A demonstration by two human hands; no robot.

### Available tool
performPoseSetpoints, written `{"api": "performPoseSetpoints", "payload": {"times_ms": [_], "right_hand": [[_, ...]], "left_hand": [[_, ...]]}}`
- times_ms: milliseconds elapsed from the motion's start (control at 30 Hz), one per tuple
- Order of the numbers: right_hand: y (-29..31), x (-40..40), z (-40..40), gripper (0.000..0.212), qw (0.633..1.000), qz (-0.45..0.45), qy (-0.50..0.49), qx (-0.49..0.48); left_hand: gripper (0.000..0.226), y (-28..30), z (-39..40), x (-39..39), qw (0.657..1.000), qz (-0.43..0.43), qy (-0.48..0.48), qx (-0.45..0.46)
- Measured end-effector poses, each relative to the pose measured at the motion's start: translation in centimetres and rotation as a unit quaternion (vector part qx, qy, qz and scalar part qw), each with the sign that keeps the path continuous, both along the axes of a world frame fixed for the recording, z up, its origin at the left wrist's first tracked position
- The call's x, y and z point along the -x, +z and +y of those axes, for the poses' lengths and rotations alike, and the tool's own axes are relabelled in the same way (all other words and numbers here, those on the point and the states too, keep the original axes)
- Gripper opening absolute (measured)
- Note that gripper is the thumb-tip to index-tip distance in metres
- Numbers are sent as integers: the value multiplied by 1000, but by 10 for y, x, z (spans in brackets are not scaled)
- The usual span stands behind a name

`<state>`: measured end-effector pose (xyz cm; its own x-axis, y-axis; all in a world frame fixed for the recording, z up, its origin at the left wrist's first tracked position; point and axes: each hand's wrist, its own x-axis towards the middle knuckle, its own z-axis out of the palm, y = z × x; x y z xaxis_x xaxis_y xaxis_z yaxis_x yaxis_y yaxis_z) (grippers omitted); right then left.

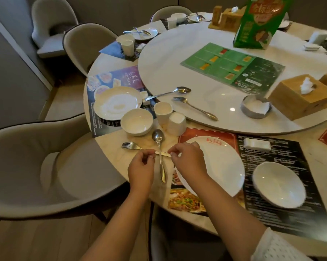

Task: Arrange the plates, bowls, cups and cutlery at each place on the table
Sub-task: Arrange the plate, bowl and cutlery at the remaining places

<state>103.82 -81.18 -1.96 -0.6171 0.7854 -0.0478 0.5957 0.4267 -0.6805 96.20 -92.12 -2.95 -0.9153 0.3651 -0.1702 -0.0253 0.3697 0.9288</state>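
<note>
- The left hand (141,164) and right hand (187,159) hovered over the near edge of the table (110,146), just left of the red placemat (208,134).
- Between them lay a fork (132,146) and a spoon (160,153), crossed. The fork ran roughly along the table edge with its tines pointing left, and the spoon lay over it with its bowl pointing toward the table's centre.
- The left hand's fingers were curled and its fingertips met at the fork's handle, apparently pinching it. The right hand's fingertips seemed to pinch the far end of that same handle, though blur left the contact less than certain.
- Both utensils looked like polished metal: stiff, light, and slippery. A pinch across the flat of the handle, near the middle, would likely hold better than a grip at the tapered end.
- Because the spoon rested across the fork, dragging the fork out would probably swing or rattle the spoon. Lifting the spoon clear first seemed the safer order.
- A large plate (215,162) sat on the red placemat, partly under the right wrist. A white bowl (279,185) stood to its right, near the table's front edge.
- Further in stood a smaller bowl (136,121) and two cups (162,112), which looked ceramic and chippable.
- On the raised turntable (177,59) lay another spoon and fork, apart from any place setting.
</note>
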Motion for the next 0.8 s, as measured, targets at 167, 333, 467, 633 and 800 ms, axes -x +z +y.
{"api": "performPoseSetpoints", "payload": {"times_ms": [167, 333, 467, 633, 800], "right_hand": [[-10, 24, -13, 12, 997, -58, -20, -37], [-15, 30, -26, 8, 988, -96, -17, -117], [-19, 36, -35, 19, 975, -123, 10, -184], [-24, 44, -37, 23, 969, -157, -20, -187], [-12, 39, -30, 20, 989, -86, -70, -100]], "left_hand": [[21, -12, -10, 23, 1000, -12, -24, -12], [23, -17, -13, 34, 999, -27, -41, -15], [26, -17, -11, 37, 998, -27, -54, -17], [26, -17, -11, 38, 998, -26, -53, -23], [27, -17, -11, 37, 998, -22, -51, -22]]}}
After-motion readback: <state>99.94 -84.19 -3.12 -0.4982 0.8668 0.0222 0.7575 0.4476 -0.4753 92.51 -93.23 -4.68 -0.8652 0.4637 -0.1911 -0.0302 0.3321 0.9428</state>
